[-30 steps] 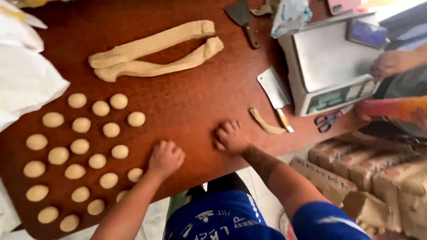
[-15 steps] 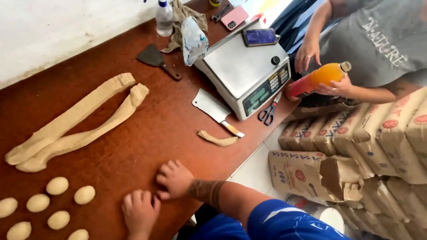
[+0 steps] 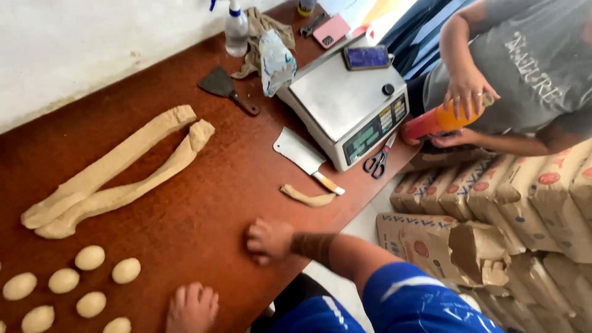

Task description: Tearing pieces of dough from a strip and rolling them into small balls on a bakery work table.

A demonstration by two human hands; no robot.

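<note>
My right hand (image 3: 268,240) rests knuckles-up and curled on the brown table (image 3: 203,203) near its front edge. My left hand (image 3: 192,308) lies palm-down at the bottom, just right of several round dough balls (image 3: 89,258). Whatever is under either palm is hidden. Two long dough strips (image 3: 117,172) lie side by side at the left. A small curved dough piece (image 3: 308,198) sits beyond my right hand, next to a cleaver (image 3: 299,154).
A steel scale (image 3: 345,102) with a phone (image 3: 367,57) on it stands at the right, scissors (image 3: 375,161) beside it. A scraper (image 3: 222,86), spray bottle (image 3: 236,28) and plastic bag (image 3: 275,61) sit behind. Another person's hand (image 3: 465,92) holds an orange bottle (image 3: 441,118) above stacked paper sacks (image 3: 524,197).
The view has swung to the right, bringing the other person and the sacks into view. Both my hands stay low on the table by the dough balls.
</note>
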